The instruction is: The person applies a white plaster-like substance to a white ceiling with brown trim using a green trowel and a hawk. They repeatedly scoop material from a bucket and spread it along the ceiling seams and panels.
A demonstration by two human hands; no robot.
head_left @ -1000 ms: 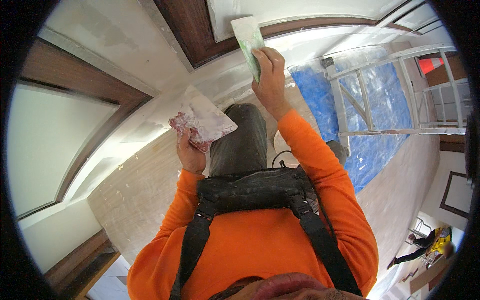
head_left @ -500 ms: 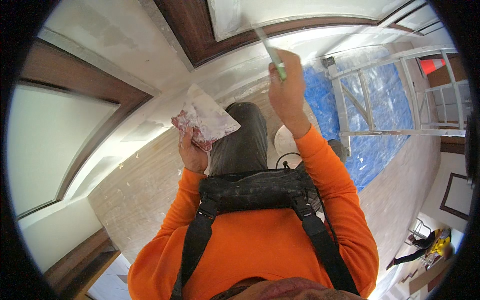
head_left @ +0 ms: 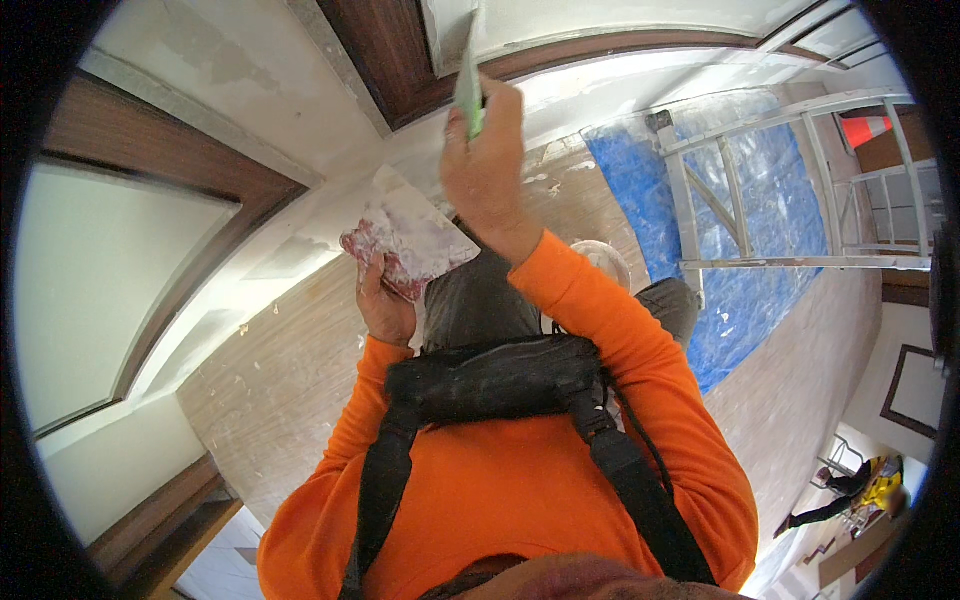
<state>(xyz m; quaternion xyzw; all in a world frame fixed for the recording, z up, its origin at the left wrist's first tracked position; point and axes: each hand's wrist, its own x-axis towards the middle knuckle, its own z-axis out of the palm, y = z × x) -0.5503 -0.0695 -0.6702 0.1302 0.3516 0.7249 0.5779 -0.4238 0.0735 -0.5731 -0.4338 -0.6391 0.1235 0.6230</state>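
I am holding a putty knife (head_left: 468, 85) with a green handle up against the white wall (head_left: 600, 15), right beside the dark wood door frame (head_left: 375, 45). The blade is showing edge-on, so it reads as a thin pale strip running up from my fist; I cannot tell how much of it is touching the wall. My right hand (head_left: 488, 165) is clenching around the handle, arm raised, orange sleeve (head_left: 620, 350) reaching up from the shoulder.

My left hand (head_left: 385, 305) is gripping a flat plaster board (head_left: 410, 235) from below, fingers closed on its lower edge. The board is tilting, its face smeared with white and pinkish filler. It is sitting lower than the knife and to its left, apart from it.

Below both hands: grey trousers (head_left: 480, 300), a black chest harness (head_left: 500, 375) with two straps over the orange shirt.

Surroundings: a wood-patterned floor (head_left: 270, 390) speckled with white spots is running under me. A white bucket (head_left: 600, 262) is standing on the floor just beside my right elbow. Farther right, a blue plastic sheet (head_left: 740, 220) is lying on the floor with a pale ladder (head_left: 790, 180) standing over it. An orange cone (head_left: 868, 128) is showing past the ladder. Left, a second wood-framed panel (head_left: 110, 290).
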